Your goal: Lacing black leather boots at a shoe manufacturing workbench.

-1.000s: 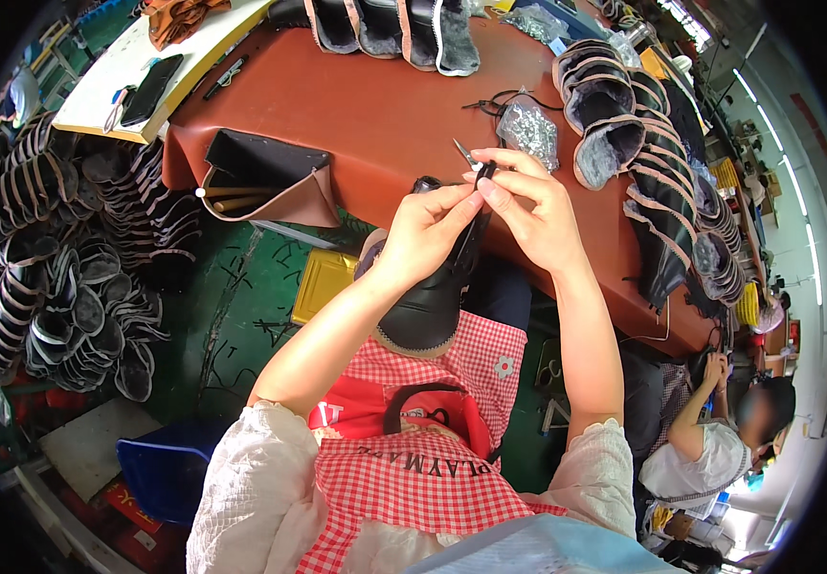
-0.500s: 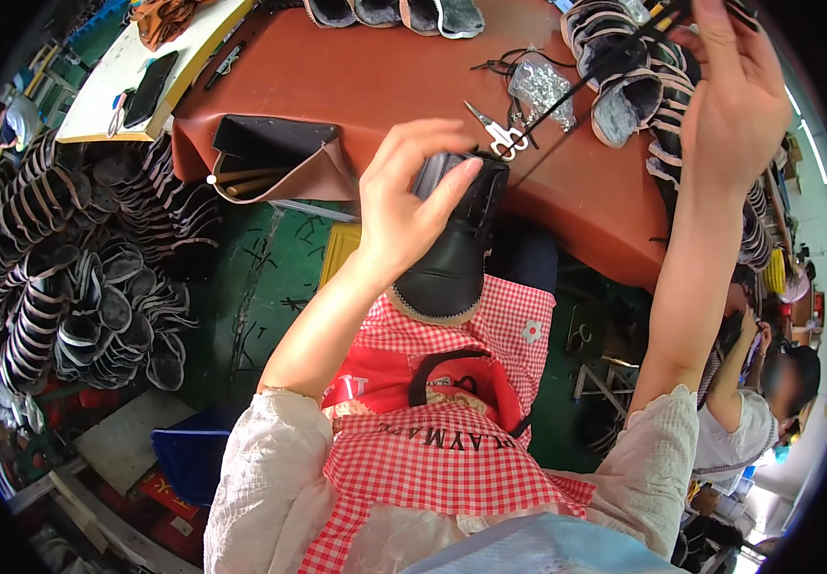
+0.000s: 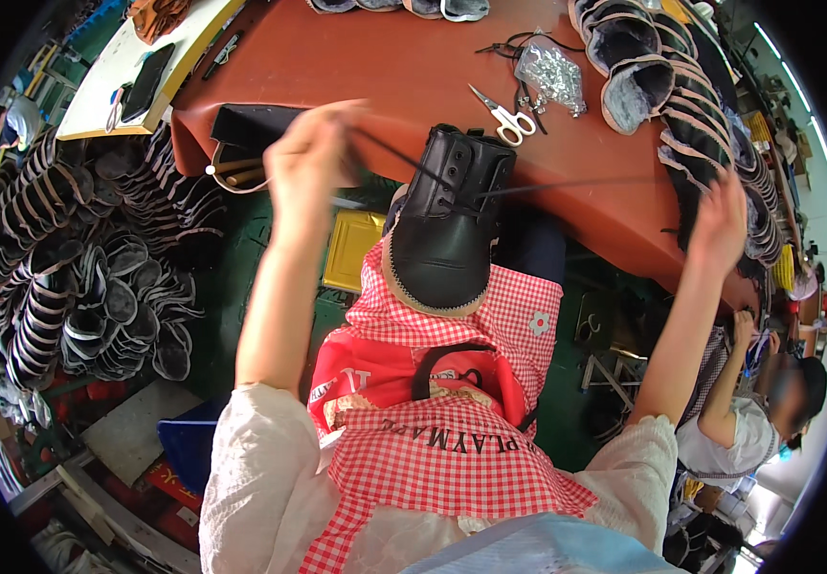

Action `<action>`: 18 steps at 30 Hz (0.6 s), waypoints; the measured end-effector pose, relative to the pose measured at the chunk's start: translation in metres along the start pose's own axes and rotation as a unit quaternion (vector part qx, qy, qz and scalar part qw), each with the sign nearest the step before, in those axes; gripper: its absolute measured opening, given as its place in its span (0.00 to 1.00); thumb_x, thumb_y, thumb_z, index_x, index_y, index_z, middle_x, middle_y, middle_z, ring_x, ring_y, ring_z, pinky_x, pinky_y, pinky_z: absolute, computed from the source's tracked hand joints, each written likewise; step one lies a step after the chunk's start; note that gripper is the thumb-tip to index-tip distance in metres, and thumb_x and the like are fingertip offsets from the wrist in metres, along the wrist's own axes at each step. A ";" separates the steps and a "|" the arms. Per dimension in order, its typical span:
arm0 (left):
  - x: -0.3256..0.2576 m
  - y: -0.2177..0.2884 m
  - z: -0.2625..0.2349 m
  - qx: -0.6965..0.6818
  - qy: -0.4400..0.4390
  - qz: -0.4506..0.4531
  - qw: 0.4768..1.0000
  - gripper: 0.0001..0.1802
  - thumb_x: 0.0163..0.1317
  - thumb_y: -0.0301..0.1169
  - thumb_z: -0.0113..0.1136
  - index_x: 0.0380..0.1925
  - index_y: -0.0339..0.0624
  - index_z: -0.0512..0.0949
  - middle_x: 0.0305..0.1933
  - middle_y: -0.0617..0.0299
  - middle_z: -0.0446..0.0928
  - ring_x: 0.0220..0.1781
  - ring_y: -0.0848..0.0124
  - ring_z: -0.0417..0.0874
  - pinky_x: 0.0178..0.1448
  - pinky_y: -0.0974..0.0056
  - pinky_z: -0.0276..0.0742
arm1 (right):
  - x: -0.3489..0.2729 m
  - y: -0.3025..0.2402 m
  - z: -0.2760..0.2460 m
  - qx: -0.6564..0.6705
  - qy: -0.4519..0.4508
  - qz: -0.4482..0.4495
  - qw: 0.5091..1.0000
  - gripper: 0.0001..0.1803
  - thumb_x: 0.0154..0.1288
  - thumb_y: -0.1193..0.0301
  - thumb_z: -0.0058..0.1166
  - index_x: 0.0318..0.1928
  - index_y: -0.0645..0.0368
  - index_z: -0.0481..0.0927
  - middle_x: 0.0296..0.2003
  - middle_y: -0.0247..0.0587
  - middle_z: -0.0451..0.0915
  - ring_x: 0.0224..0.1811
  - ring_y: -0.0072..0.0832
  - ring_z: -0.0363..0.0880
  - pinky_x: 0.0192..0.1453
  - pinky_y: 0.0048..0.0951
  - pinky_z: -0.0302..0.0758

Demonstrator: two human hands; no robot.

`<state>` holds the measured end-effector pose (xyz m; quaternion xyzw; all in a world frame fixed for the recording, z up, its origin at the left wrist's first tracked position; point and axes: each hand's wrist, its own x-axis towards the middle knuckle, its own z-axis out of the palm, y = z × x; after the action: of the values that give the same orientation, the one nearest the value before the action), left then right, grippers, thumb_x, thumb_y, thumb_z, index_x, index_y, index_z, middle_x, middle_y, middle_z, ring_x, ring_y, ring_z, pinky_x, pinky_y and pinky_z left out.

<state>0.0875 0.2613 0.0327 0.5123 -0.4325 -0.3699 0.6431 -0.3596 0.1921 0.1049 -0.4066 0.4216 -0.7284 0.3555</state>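
A black lace-up boot upper (image 3: pixel 440 251) with pale stitching round its toe edge rests on my lap against the table's edge. From its eyelets, one end of a black shoelace (image 3: pixel 399 154) runs taut to my left hand (image 3: pixel 310 158), which is closed and smeared by motion up and to the left. The other end stretches right toward my right hand (image 3: pixel 718 228), whose fingers are closed round it beside a row of boot uppers. Exactly how the fingertips grip the lace is blurred on both sides.
White-handled scissors (image 3: pixel 507 120) and a clear bag of small metal pieces (image 3: pixel 549 78) lie on the brown table (image 3: pixel 366 62). Stacked fur-lined uppers (image 3: pixel 636 91) line its right side; more are heaped (image 3: pixel 112 306) at left. Another person (image 3: pixel 744 421) sits at far right.
My left hand has left the boot and moved left with one lace end. My right hand has come down from the upper right. Both laces now spread sideways, and the boot shows more fully.
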 end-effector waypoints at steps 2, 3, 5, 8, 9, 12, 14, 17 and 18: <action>0.016 -0.033 -0.048 -0.023 0.099 0.003 0.995 0.17 0.73 0.35 0.46 0.45 0.33 0.81 0.48 0.58 0.81 0.52 0.73 0.78 0.58 0.66 0.71 | 0.039 0.014 -0.137 0.087 -0.017 -0.023 0.996 0.17 0.70 0.74 0.50 0.56 0.68 0.72 0.47 0.43 0.77 0.45 0.24 0.75 0.44 0.20 0.72; 0.019 -0.039 -0.063 -0.031 0.155 -0.041 0.987 0.18 0.73 0.36 0.48 0.47 0.32 0.79 0.46 0.59 0.80 0.50 0.71 0.78 0.56 0.66 0.72 | 0.043 0.022 -0.186 0.125 -0.002 0.002 0.992 0.13 0.70 0.73 0.50 0.52 0.65 0.74 0.45 0.39 0.78 0.42 0.22 0.75 0.40 0.20 0.72; 0.016 -0.065 -0.094 -0.147 0.131 -0.096 0.976 0.18 0.71 0.39 0.52 0.46 0.33 0.78 0.41 0.62 0.78 0.43 0.71 0.77 0.54 0.65 0.72 | 0.004 0.044 -0.181 0.046 0.032 0.037 0.998 0.11 0.70 0.72 0.51 0.50 0.63 0.75 0.45 0.38 0.78 0.43 0.21 0.76 0.40 0.20 0.72; -0.007 -0.091 -0.075 -0.213 0.023 -0.163 0.963 0.16 0.68 0.40 0.57 0.43 0.37 0.77 0.39 0.63 0.78 0.38 0.72 0.77 0.51 0.65 0.74 | -0.075 0.071 -0.085 -0.040 -0.023 0.161 0.986 0.09 0.70 0.70 0.52 0.47 0.59 0.77 0.46 0.32 0.77 0.49 0.22 0.76 0.38 0.22 0.71; -0.014 -0.083 -0.056 -0.223 0.031 -0.193 0.955 0.16 0.68 0.40 0.57 0.43 0.36 0.78 0.36 0.64 0.78 0.37 0.72 0.78 0.50 0.65 0.75 | -0.087 0.080 -0.070 -0.068 -0.066 0.188 0.978 0.10 0.70 0.70 0.52 0.47 0.60 0.77 0.44 0.32 0.78 0.46 0.23 0.77 0.37 0.22 0.71; -0.016 -0.082 -0.039 -0.235 0.034 -0.237 0.942 0.16 0.68 0.38 0.57 0.43 0.34 0.78 0.35 0.63 0.78 0.37 0.71 0.79 0.50 0.64 0.76 | -0.097 0.086 -0.043 -0.135 -0.130 0.208 0.960 0.06 0.67 0.73 0.56 0.40 0.63 0.80 0.36 0.34 0.81 0.36 0.19 0.79 0.32 0.19 0.71; -0.012 -0.093 -0.048 -0.262 0.026 -0.232 0.936 0.17 0.68 0.38 0.57 0.46 0.35 0.77 0.39 0.61 0.78 0.40 0.71 0.79 0.49 0.64 0.76 | -0.091 0.089 -0.045 -0.213 -0.174 0.182 0.944 0.05 0.66 0.74 0.56 0.39 0.62 0.80 0.33 0.33 0.81 0.32 0.18 0.78 0.30 0.18 0.71; -0.011 -0.107 -0.068 -0.228 0.069 -0.246 0.940 0.19 0.67 0.39 0.59 0.48 0.35 0.76 0.39 0.62 0.78 0.41 0.70 0.79 0.50 0.64 0.76 | -0.091 0.095 -0.046 -0.363 -0.256 0.180 0.878 0.03 0.61 0.79 0.59 0.36 0.63 0.81 0.28 0.35 0.82 0.26 0.19 0.80 0.29 0.20 0.75; -0.012 -0.112 -0.072 -0.223 0.064 -0.248 0.940 0.19 0.67 0.39 0.59 0.48 0.35 0.76 0.39 0.62 0.78 0.41 0.70 0.79 0.50 0.64 0.76 | -0.094 0.098 -0.044 -0.418 -0.279 0.182 0.845 0.03 0.60 0.79 0.59 0.36 0.64 0.80 0.27 0.37 0.82 0.27 0.20 0.81 0.29 0.21 0.76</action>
<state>0.1464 0.2746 -0.0861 0.4692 -0.1560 -0.5714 0.6550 -0.3427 0.2492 -0.0252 -0.6190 0.6355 -0.2612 0.3804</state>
